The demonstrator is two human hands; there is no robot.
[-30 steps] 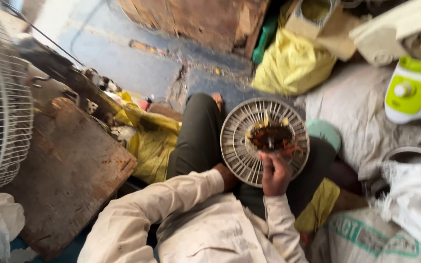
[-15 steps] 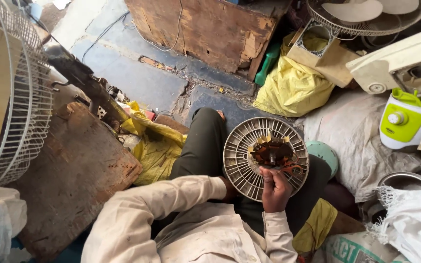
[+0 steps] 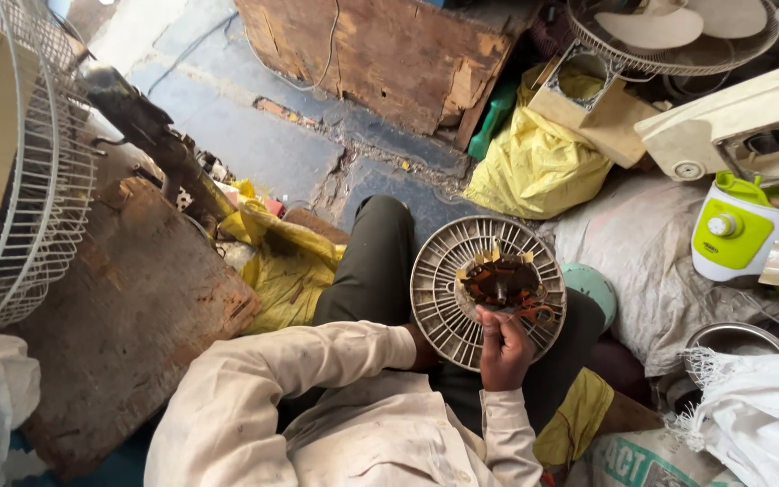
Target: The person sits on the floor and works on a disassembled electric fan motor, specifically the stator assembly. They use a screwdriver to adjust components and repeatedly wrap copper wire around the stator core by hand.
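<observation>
The round, slotted grey fan housing (image 3: 448, 298) with its coppery motor windings (image 3: 500, 282) rests on the person's lap, near the middle of the scene. The right hand (image 3: 504, 347) grips its near rim, fingers curled toward the windings. The left hand (image 3: 423, 347) lies hidden beneath its left edge; I cannot tell its grip.

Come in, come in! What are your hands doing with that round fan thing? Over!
Right hand grips the round fan grille at the motor coil. Left hand hidden beneath the grille. Grille rests on the lap; nothing blocking it.
</observation>
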